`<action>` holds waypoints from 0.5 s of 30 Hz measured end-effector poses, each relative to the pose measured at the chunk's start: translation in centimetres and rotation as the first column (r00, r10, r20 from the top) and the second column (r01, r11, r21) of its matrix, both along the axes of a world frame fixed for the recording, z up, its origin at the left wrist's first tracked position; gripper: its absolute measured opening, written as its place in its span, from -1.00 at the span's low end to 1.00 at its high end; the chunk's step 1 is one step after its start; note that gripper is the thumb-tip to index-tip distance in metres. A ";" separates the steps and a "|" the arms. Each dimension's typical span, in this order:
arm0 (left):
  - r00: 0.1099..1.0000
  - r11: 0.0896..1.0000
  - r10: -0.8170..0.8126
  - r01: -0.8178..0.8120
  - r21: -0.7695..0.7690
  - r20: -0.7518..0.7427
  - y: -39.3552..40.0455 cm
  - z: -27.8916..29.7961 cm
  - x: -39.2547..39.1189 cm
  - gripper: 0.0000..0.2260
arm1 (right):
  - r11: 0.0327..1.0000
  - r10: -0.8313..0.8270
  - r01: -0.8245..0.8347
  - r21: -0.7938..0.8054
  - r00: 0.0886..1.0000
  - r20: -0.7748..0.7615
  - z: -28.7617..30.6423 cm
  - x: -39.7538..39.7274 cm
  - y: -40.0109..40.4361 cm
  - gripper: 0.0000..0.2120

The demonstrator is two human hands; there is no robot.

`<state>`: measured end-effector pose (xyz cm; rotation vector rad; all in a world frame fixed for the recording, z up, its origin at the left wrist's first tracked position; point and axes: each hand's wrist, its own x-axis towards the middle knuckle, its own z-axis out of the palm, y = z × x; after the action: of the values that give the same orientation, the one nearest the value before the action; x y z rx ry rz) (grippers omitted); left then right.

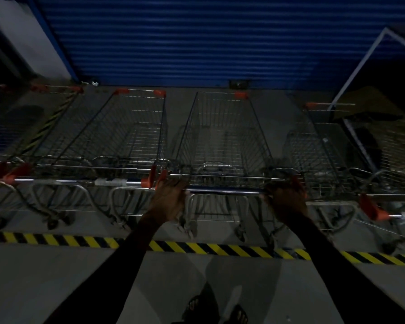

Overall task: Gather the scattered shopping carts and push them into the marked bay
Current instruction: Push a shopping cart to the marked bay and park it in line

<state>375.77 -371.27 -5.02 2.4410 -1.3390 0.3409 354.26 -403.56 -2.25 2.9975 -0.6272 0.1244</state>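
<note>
I see the left hand (167,201) and right hand (288,202) each clenched around the handle bar (222,191) of the centre shopping cart (222,136). The cart stands beyond the yellow-black floor tape (220,250), between neighbouring carts (117,136), facing the blue shutter (197,38).

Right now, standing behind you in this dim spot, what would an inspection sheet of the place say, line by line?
Surface: grey concrete floor, with a yellow-and-black hazard stripe running across it.
Job's things: middle shopping cart past the stripe, with its handle bar held; more carts parked on its left and right.
Clutter: dark shapes behind the right cart, too dim to identify.
Hands: left hand and right hand have their fingers curled over the handle bar.
Cables: nothing seen.
Surroundings: blue roller shutter behind the carts; white frame leaning at right.
</note>
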 end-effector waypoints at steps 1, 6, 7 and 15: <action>1.000 1.000 0.006 -0.006 -0.017 0.009 0.0 0.2 0.0 -0.62 | 1.000 0.003 -0.003 0.002 1.000 0.002 0.2 0.0 0.1 -0.44; 1.000 1.000 -0.007 0.007 -0.013 -0.016 0.4 0.0 0.6 -0.68 | 0.997 0.004 0.000 0.080 0.998 -0.061 1.5 0.5 0.8 -0.56; 0.999 1.000 -0.011 0.010 -0.022 -0.034 0.4 -0.1 0.7 -0.68 | 0.995 0.009 -0.005 0.100 0.999 -0.046 1.9 0.5 1.0 -0.50; 0.999 0.999 0.031 -0.031 -0.015 0.007 0.2 0.4 -0.1 -0.66 | 0.996 0.020 -0.011 0.088 0.995 -0.098 3.6 0.5 1.8 -0.49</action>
<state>375.67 -371.11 -4.67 2.4526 -1.2982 0.3667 354.80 -401.78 1.30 3.0700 -0.6148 -0.0515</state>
